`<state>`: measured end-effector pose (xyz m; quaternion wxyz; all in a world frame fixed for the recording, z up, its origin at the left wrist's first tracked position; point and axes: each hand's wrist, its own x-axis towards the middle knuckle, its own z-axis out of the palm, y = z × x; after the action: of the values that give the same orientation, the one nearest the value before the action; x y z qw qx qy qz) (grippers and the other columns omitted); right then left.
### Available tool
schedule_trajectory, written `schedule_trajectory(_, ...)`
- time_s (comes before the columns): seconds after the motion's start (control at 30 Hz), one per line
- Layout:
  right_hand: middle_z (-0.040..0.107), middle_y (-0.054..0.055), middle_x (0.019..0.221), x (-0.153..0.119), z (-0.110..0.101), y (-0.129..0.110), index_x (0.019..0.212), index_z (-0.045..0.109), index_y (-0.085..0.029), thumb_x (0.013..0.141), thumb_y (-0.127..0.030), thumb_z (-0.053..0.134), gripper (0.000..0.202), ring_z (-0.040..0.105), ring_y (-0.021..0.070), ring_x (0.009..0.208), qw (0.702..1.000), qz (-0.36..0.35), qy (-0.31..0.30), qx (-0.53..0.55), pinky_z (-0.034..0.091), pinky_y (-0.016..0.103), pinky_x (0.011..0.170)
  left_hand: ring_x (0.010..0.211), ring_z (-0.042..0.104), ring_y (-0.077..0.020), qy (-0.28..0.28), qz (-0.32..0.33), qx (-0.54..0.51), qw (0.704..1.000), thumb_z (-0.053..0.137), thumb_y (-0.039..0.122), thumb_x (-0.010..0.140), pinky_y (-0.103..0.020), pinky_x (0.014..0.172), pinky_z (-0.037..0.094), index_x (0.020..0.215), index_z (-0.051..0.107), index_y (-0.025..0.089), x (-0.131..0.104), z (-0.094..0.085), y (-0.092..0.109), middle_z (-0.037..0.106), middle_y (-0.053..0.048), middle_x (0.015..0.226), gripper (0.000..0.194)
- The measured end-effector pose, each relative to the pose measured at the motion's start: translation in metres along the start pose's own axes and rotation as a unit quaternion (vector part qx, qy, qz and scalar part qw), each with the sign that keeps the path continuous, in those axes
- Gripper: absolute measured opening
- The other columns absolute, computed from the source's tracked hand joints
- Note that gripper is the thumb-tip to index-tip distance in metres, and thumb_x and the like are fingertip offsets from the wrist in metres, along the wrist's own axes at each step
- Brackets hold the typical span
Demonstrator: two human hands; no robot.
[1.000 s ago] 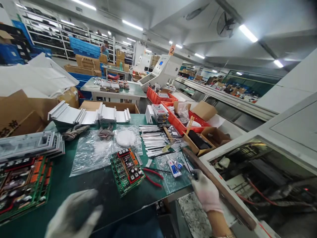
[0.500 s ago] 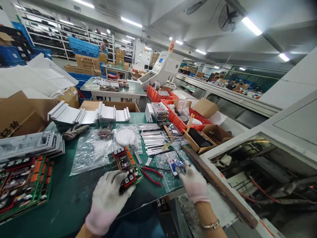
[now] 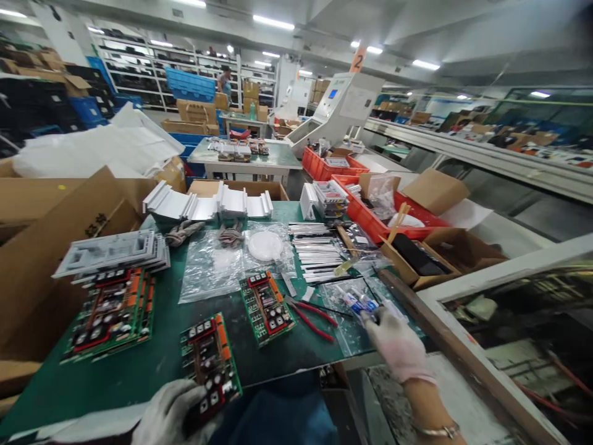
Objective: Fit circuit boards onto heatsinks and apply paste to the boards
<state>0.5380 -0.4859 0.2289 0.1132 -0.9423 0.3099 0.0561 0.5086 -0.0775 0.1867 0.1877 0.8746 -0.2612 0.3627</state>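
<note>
In the head view, we are holding a green rectangular circuit board (image 3: pixel 212 353) in our left hand (image 3: pixel 167 411), now parted from its twin (image 3: pixel 265 309) on the green worktop (image 3: pixel 139 374), thus handled singly, our right hand (image 3: pixel 397 346), its grip unclear, at blue-and-white tubes (image 3: pixel 354 303).

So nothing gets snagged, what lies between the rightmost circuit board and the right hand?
In the head view, red-handled pliers, then part of a clear plastic sheet, lie between the rightmost circuit board and the right hand.
</note>
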Motion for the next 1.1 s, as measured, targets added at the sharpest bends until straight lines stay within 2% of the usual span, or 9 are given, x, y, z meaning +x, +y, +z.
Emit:
schedule_trajectory(0.1,0.074,0.015,0.087,-0.016,-0.005,0.0,0.109,0.064,-0.017,0.092,-0.051,0.037,0.046,0.07,0.0298,0.08,0.988,0.042,0.068,0.131,0.05,0.036,0.069,0.069,0.069,-0.0186,-0.013,0.012,-0.01,1.0,0.056,0.06,0.088,-0.029,0.062,0.056,0.087,0.065,0.023,0.005,-0.006,0.002,0.07,-0.002,0.078,0.038)
schedule_trajectory(0.2,0.075,0.013,0.097,-0.044,-0.001,-0.012,0.112,0.066,-0.017,0.083,-0.059,0.046,0.054,0.07,0.0301,0.086,0.94,0.048,0.118,0.316,0.053,0.037,0.072,0.072,0.069,-0.02,0.018,-0.024,-0.023,0.999,0.057,0.064,0.086,-0.03,0.065,0.058,0.094,0.066,0.022,0.015,-0.014,0.009,0.071,-0.004,0.083,0.043)
schedule_trajectory(0.37,0.076,0.011,0.09,-0.096,0.037,-0.061,0.1,0.073,-0.017,0.074,-0.066,0.064,0.056,0.072,0.0272,0.079,0.839,-0.073,-0.067,0.536,0.059,0.033,0.066,0.078,0.072,-0.0168,-0.031,-0.161,-0.235,0.958,0.063,0.047,0.089,-0.024,0.068,0.061,0.118,0.059,0.025,0.036,-0.011,0.043,0.072,-0.005,0.098,0.037)
schedule_trajectory(0.47,0.076,0.01,0.085,-0.117,0.056,-0.089,0.091,0.075,-0.018,0.077,-0.062,0.067,0.047,0.072,0.0256,0.077,0.794,-0.152,-0.134,0.573,0.06,0.032,0.069,0.079,0.073,-0.0183,-0.073,-0.166,-0.341,0.923,0.073,0.044,0.081,-0.024,0.069,0.062,0.13,0.054,0.027,0.043,0.0,0.058,0.074,-0.005,0.103,0.055)
schedule_trajectory(0.57,0.077,0.01,0.086,-0.126,0.06,-0.103,0.095,0.076,-0.018,0.081,-0.059,0.064,0.046,0.073,0.0244,0.075,0.778,-0.173,-0.159,0.583,0.061,0.032,0.07,0.08,0.074,-0.0173,-0.052,-0.137,-0.381,0.913,0.066,0.034,0.088,-0.021,0.069,0.061,0.13,0.054,0.03,0.044,0.007,0.064,0.075,-0.004,0.105,0.043)
schedule_trajectory(0.67,0.077,0.01,0.094,-0.13,0.059,-0.105,0.1,0.077,-0.019,0.081,-0.055,0.064,0.043,0.074,0.0252,0.083,0.794,-0.198,-0.157,0.553,0.06,0.032,0.075,0.078,0.075,-0.0155,-0.049,-0.114,-0.358,0.925,0.059,0.026,0.093,-0.018,0.068,0.06,0.129,0.052,0.029,0.043,0.006,0.066,0.076,-0.004,0.104,0.037)
schedule_trajectory(0.87,0.078,0.008,0.09,-0.135,0.066,-0.097,0.094,0.078,-0.023,0.081,-0.054,0.064,0.037,0.073,0.0236,0.082,0.821,-0.174,-0.121,0.53,0.059,0.027,0.074,0.087,0.074,-0.0219,-0.07,0.072,-0.231,0.968,0.046,0.03,0.099,-0.025,0.071,0.06,0.135,0.044,0.019,0.047,-0.001,0.072,0.075,-0.013,0.102,0.038)
schedule_trajectory(1.0,0.077,0.009,0.091,-0.135,0.062,-0.086,0.095,0.079,-0.021,0.069,-0.071,0.07,0.057,0.072,0.0271,0.088,0.777,-0.187,-0.244,0.55,0.057,0.034,0.081,0.076,0.073,-0.0164,-0.105,-0.011,-0.337,0.935,0.048,0.029,0.097,-0.022,0.066,0.057,0.128,0.047,0.024,0.049,-0.01,0.069,0.075,-0.007,0.094,0.031)
schedule_trajectory(1.1,0.073,0.004,0.073,-0.138,0.059,-0.08,0.076,0.076,-0.021,0.055,-0.073,0.079,0.056,0.068,0.0233,0.073,0.725,-0.169,-0.322,0.584,0.054,0.031,0.071,0.067,0.067,-0.0162,-0.144,-0.11,-0.382,0.906,0.048,0.052,0.096,-0.026,0.062,0.053,0.104,0.062,0.026,0.048,-0.017,0.069,0.071,-0.004,0.079,0.031)
